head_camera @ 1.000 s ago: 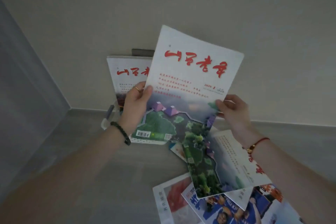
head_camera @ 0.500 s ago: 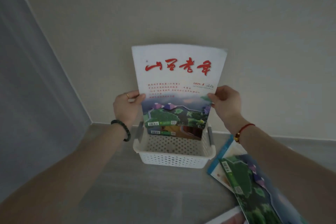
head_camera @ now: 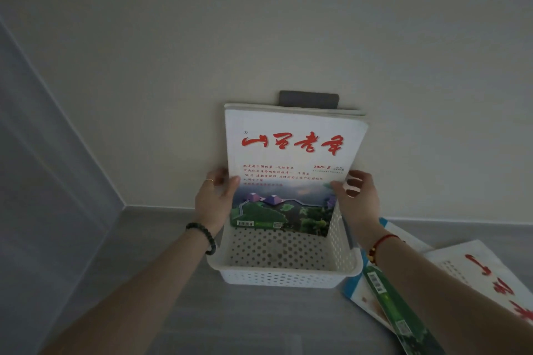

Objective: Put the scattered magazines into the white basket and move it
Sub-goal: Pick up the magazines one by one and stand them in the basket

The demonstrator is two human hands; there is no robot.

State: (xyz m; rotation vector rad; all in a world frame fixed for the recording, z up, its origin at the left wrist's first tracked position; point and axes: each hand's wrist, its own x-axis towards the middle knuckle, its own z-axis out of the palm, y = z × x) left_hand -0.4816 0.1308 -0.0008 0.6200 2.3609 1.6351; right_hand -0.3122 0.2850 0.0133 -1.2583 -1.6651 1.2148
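On magazine cover: "山西老年", "2025 8"

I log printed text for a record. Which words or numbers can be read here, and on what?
"山西老年": red title, held magazine.
"2025 8": same cover.
Small red lines under it: too small to read.
Floor magazine: red title cut off, unreadable.
Barcode labels: too small.

white basket: plastic, perforated, looking matt
magazine: paper cover showing a faint sheen
floor: looking smooth, matt
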